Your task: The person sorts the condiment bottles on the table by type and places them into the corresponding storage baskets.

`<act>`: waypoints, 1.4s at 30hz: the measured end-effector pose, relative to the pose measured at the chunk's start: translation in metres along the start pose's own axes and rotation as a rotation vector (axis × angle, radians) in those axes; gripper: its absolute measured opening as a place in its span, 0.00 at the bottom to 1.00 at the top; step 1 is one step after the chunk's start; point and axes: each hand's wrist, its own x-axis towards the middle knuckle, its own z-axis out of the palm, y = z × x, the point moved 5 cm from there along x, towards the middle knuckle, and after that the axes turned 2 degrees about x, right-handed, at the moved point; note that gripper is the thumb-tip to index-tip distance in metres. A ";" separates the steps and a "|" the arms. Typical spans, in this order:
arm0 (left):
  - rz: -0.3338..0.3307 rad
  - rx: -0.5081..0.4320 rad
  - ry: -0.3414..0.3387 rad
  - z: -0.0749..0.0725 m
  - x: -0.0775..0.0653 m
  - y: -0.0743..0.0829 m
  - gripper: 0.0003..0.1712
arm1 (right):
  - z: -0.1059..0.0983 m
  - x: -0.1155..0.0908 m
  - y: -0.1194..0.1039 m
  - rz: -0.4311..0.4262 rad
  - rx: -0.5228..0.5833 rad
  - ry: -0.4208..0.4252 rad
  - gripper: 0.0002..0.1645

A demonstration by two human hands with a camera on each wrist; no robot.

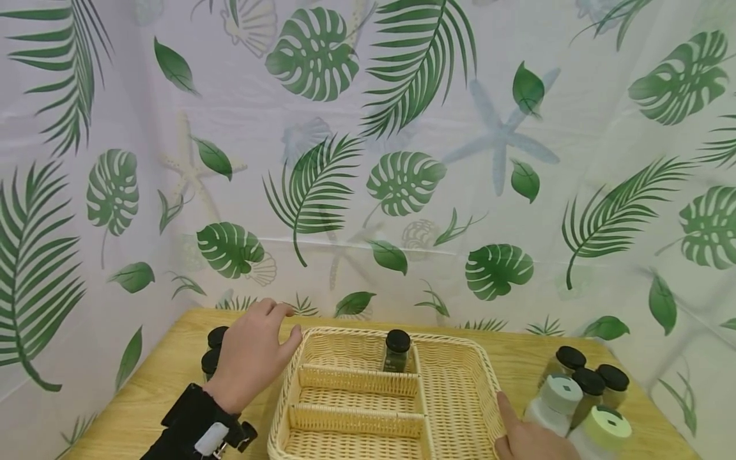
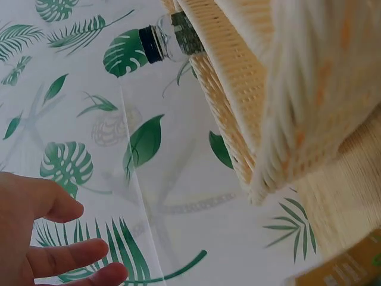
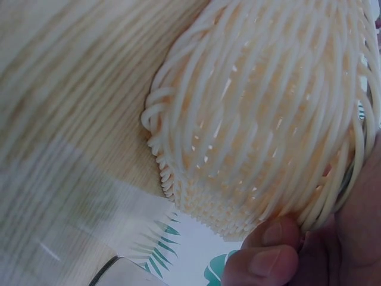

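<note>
A woven basket [image 1: 457, 396] with dividers stands on the table. My right hand [image 1: 531, 442] holds its right rim; in the right wrist view the fingertips [image 3: 268, 262] curl against the woven wall. My left hand [image 1: 253, 358] is raised beside the basket's back left corner, fingers apart and holding nothing. Just beneath and left of it are two dark-lidded jars [image 1: 210, 361], partly hidden by the hand. One glass jar [image 1: 397, 352] with a black lid stands in the back compartment, against the divider. Dark green contents show through this jar's glass [image 2: 188, 34] in the left wrist view.
Right of the basket stand several black-lidded jars [image 1: 570, 359], a white-capped bottle [image 1: 556, 402] and a bottle with a yellow-green cap [image 1: 606, 427]. A leaf-printed curtain [image 1: 402, 255] hangs behind the wooden table [image 1: 155, 377]. A brown-yellow printed object [image 2: 345, 265] shows at the left wrist view's lower corner.
</note>
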 end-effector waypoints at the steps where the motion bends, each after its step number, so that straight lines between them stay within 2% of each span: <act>1: -0.009 0.001 -0.003 -0.001 -0.001 -0.003 0.11 | 0.000 0.000 0.000 -0.001 0.002 0.001 0.43; 9: -0.061 0.014 -0.043 0.004 -0.012 -0.020 0.12 | 0.000 0.000 0.002 -0.013 0.024 0.010 0.43; 20: -0.161 0.038 -0.140 0.008 -0.022 -0.049 0.12 | 0.001 0.001 0.002 -0.002 0.018 -0.009 0.42; 28: -0.185 0.078 -0.191 0.010 -0.029 -0.067 0.14 | 0.000 0.002 0.002 0.001 0.002 -0.004 0.42; 36: -0.196 0.108 -0.188 0.010 -0.033 -0.076 0.13 | 0.001 0.002 0.003 0.009 -0.003 -0.017 0.42; 42: -0.222 0.098 -0.180 0.009 -0.035 -0.082 0.07 | -0.001 0.000 0.001 -0.010 0.011 0.002 0.42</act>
